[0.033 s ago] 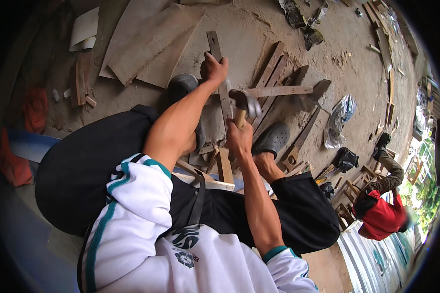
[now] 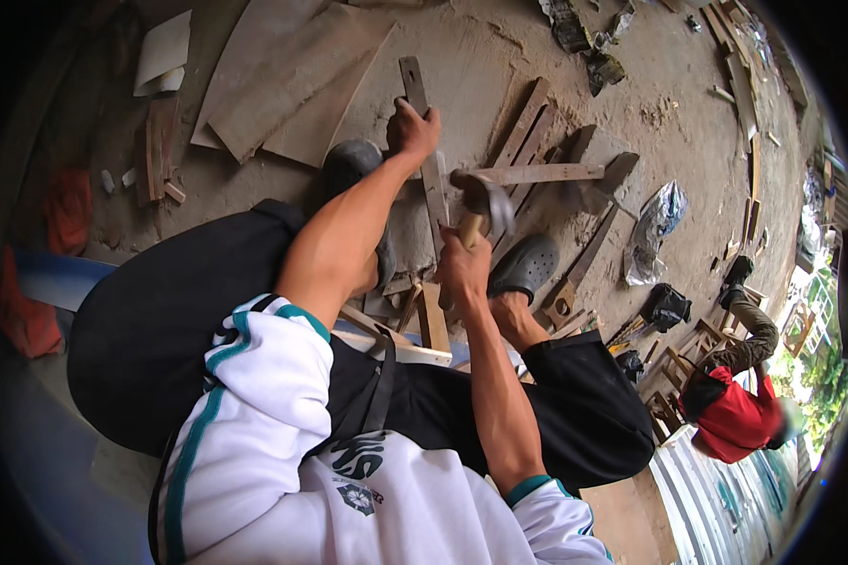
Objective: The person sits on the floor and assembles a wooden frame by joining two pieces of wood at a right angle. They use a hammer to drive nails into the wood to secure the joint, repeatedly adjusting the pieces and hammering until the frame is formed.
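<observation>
My left hand (image 2: 413,129) is closed around a narrow wooden strip (image 2: 411,80), which has small slots in it and stretches past both sides of my fist. Closer to me, my right hand (image 2: 464,266) grips the wooden handle of a claw hammer (image 2: 488,205). The hammer's head is raised and smeared by motion, beside the strip's near part. Another slotted wooden strip (image 2: 546,173) lies crosswise just beyond the hammer, over a block on the ground. Whether the two strips touch is hidden behind the hammer head.
My sandalled feet (image 2: 528,266) flank the work. A handsaw (image 2: 579,264) and several wooden strips lie to the right. Thin boards (image 2: 292,89) rest at the far left. Crumpled silver plastic (image 2: 657,231) is further right, and a person in red (image 2: 735,414) sits beyond it.
The hammer head has tilted slightly to the right and toward me, with my right hand still around its handle. My left hand and its strip look almost unmoved.
</observation>
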Tool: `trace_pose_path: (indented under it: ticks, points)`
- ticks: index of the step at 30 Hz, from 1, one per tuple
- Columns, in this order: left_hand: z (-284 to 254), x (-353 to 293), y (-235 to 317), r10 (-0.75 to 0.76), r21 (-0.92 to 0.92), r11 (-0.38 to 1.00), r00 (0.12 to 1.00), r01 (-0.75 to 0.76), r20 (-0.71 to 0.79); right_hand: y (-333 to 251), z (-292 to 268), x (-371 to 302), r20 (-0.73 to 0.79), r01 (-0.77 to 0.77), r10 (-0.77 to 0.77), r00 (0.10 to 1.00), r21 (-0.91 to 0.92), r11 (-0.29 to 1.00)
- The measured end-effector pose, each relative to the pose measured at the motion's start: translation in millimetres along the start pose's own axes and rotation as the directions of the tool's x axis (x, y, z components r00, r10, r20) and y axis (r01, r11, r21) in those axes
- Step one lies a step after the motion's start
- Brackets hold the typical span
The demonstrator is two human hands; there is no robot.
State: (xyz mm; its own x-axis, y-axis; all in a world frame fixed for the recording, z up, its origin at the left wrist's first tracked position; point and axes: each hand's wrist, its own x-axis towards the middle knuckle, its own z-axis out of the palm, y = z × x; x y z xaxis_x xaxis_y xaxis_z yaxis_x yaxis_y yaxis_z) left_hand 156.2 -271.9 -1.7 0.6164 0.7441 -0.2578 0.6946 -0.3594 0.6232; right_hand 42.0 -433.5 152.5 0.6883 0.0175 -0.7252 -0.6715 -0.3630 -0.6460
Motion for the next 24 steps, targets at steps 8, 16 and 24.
trace_pose_path:
  ticks: [8,16,24]
  points:
    - [-1,3,10,0.024,0.017,1.0,0.999,-0.023,-0.028,15,26,-7,0.141,-0.265,0.226,0.964,0.432,0.862]
    - [-10,-2,2,-0.017,-0.048,0.999,1.0,0.016,-0.016,23,31,-8,0.056,-0.224,0.229,0.972,0.529,0.819]
    - [-3,3,5,-0.01,0.007,1.0,1.0,0.01,-0.029,19,31,-3,0.063,-0.21,0.204,0.977,0.459,0.863]
